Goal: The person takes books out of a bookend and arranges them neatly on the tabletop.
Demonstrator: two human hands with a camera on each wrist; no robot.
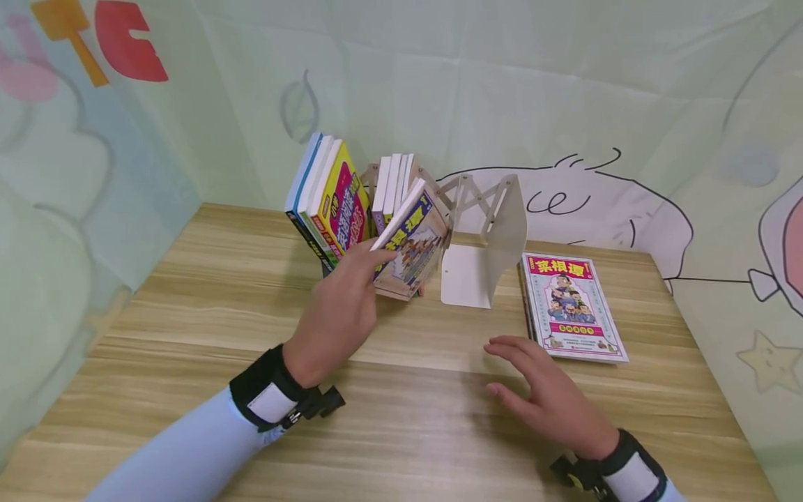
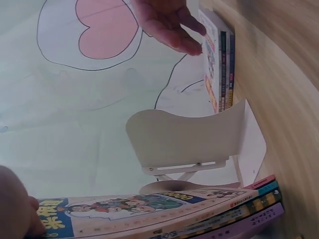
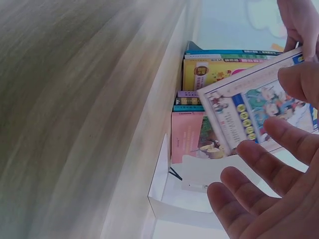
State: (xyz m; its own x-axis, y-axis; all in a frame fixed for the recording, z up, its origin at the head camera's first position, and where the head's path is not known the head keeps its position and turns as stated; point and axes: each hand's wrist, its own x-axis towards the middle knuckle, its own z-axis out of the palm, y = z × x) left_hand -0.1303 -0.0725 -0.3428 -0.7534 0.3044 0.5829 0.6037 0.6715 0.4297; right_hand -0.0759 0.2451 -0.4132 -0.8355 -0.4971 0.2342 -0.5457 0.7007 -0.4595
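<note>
My left hand (image 1: 335, 314) grips a thin comic-style book (image 1: 414, 244) by its near edge, thumb on the illustrated cover. The book leans at a tilt in front of an expandable white metal bookend rack (image 1: 507, 230). Behind it, several slim books (image 1: 389, 185) stand upright in the rack; in the right wrist view a pink book (image 3: 187, 137) is the outermost of them. My right hand (image 1: 555, 404) hovers over the table with fingers spread and holds nothing. Just beyond its fingertips lies a short stack of books with a white-and-pink cover (image 1: 574, 310) on top.
Taller books, one with a yellow and magenta cover (image 1: 345, 202), lean at the rack's left end. The rack's right end plate stands beside the flat stack. A printed cloth backdrop (image 1: 401, 84) rises behind the wood-grain table (image 1: 401, 432).
</note>
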